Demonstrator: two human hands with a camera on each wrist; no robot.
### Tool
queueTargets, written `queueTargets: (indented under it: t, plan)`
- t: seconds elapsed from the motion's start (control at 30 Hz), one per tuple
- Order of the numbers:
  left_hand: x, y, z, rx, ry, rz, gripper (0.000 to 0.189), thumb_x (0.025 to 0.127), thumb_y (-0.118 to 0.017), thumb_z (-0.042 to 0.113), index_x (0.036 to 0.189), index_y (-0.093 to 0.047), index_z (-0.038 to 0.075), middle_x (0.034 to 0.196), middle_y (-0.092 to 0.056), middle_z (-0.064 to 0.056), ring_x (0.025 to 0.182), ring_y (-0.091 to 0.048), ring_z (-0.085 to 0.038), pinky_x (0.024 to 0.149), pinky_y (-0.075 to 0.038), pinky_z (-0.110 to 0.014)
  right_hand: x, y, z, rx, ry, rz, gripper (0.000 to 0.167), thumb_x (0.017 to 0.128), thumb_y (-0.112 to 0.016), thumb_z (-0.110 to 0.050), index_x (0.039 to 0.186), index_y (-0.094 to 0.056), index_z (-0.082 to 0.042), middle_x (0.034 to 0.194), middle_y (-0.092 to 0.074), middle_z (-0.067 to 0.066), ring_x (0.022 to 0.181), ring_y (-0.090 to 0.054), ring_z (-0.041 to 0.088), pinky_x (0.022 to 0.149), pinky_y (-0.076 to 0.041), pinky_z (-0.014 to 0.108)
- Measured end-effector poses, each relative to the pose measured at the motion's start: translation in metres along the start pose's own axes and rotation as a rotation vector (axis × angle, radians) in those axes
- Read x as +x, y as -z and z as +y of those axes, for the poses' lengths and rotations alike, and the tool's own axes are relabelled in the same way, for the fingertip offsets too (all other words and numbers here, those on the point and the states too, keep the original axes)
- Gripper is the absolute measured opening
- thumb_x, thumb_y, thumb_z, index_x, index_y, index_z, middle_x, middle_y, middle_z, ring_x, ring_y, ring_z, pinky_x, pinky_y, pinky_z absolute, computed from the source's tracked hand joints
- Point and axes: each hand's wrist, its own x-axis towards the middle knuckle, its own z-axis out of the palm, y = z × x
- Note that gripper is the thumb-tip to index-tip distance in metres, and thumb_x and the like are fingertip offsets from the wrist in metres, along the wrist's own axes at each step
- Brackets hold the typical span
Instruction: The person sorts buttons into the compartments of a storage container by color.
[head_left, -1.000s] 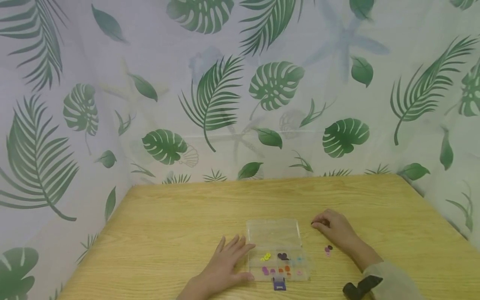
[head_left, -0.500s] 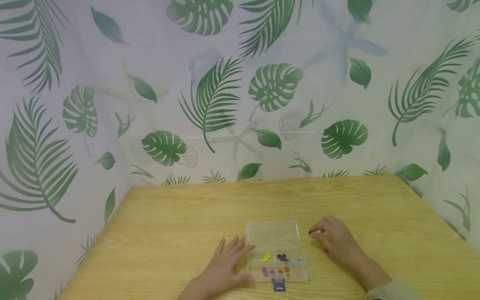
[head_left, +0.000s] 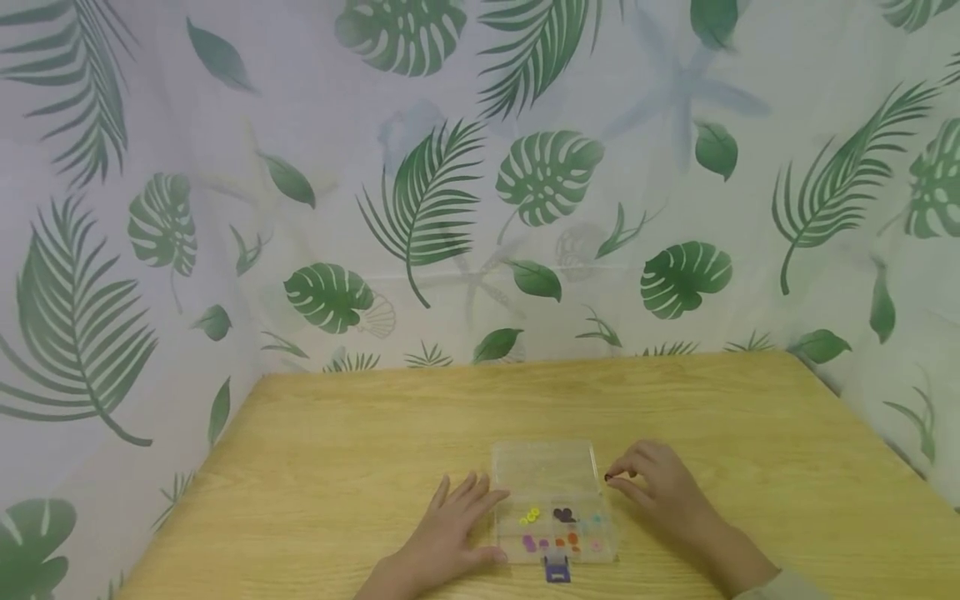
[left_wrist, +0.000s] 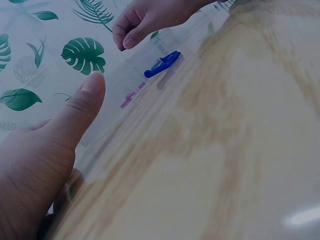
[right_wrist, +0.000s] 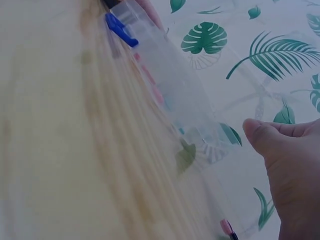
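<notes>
A clear compartment box (head_left: pixel 511 554) lies on the table with its lid (head_left: pixel 543 465) folded back and its blue latch (head_left: pixel 557 570) toward me. Small discs sit inside it: yellow (head_left: pixel 531 517), dark (head_left: pixel 563 515), purple (head_left: pixel 530 543), orange (head_left: pixel 573 539), pink (head_left: pixel 597 546) and light blue (head_left: pixel 597 519). My left hand (head_left: pixel 450 533) rests at the box's left side, fingers straight and spread, fingertips and thumb at its edge. Just right of the lid, my right hand (head_left: pixel 663 487) pinches a small dark disc (head_left: pixel 607 477) between thumb and fingertips.
Loose pink and dark discs (right_wrist: pixel 228 228) lie on the table right of the box, seen in the right wrist view; my right hand hides them in the head view. The wooden table (head_left: pixel 360 450) ends at a leaf-print curtain (head_left: pixel 450 275) behind.
My right hand has moved left and nearer to me, bringing the pinched dark disc beside the box. It now covers the loose discs in the head view. My left hand stays put.
</notes>
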Motion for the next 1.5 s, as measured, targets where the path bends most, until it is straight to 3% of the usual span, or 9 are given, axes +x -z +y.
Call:
queueTargets:
  t: [0.13,0.37,0.53,0.77,1.17,1.5]
  plan:
    - [-0.001,-0.002,0.000,-0.014,0.013,-0.013,0.072,0.086,-0.053,0.060,0.146,-0.034,0.024,0.152,-0.030,-0.016,0.141,-0.024,-0.036,0.111,-0.008,-0.064,0.002,-0.006,-0.003,0.021,0.079,0.066,0.009,0.080,-0.071,-0.025,0.082,-0.067,-0.017,0.082,-0.058,-0.011,0.076,-0.053,0.008,0.077,-0.040,0.021]
    - [0.000,0.001,0.001,-0.016,0.012,-0.016,0.072,0.086,-0.054,0.058,0.146,-0.034,0.023,0.152,-0.030,-0.016,0.141,-0.024,-0.036,0.111,-0.008,-0.064,0.010,-0.013,-0.017,0.053,0.124,0.089,0.029,0.093,-0.053,-0.040,0.081,-0.067,-0.018,0.079,-0.058,-0.011,0.074,-0.052,0.008,0.075,-0.040,0.024]
    - [0.000,0.003,0.002,-0.016,0.015,-0.011,0.072,0.086,-0.055,0.057,0.146,-0.034,0.023,0.152,-0.030,-0.016,0.141,-0.024,-0.036,0.111,-0.008,-0.063,0.018,-0.019,-0.027,0.098,0.171,0.076,0.031,0.096,-0.050,-0.039,0.081,-0.066,-0.016,0.079,-0.057,-0.010,0.073,-0.050,0.006,0.074,-0.038,0.021]
    - [0.000,0.002,0.002,-0.024,0.019,-0.010,0.073,0.085,-0.054,0.060,0.146,-0.034,0.024,0.152,-0.030,-0.015,0.141,-0.024,-0.035,0.112,-0.007,-0.063,0.027,-0.029,-0.032,0.109,0.285,0.128,0.029,0.097,-0.052,-0.033,0.080,-0.065,-0.013,0.074,-0.057,-0.007,0.067,-0.049,0.006,0.066,-0.039,0.020]
    - [0.000,0.000,0.001,-0.012,0.012,-0.012,0.072,0.086,-0.053,0.059,0.146,-0.033,0.024,0.152,-0.030,-0.016,0.142,-0.024,-0.035,0.112,-0.007,-0.063,0.023,-0.028,-0.030,0.097,0.248,0.107,0.031,0.093,-0.057,-0.038,0.084,-0.067,-0.010,0.078,-0.059,-0.004,0.069,-0.051,0.007,0.068,-0.041,0.019]
    - [0.000,-0.001,-0.001,-0.020,0.006,-0.016,0.072,0.087,-0.055,0.056,0.147,-0.033,0.024,0.152,-0.029,-0.016,0.142,-0.023,-0.036,0.111,-0.007,-0.065,0.005,-0.012,-0.018,0.066,0.030,0.035,0.020,0.079,-0.074,-0.028,0.087,-0.069,-0.011,0.084,-0.060,-0.011,0.078,-0.053,0.007,0.078,-0.042,0.019]
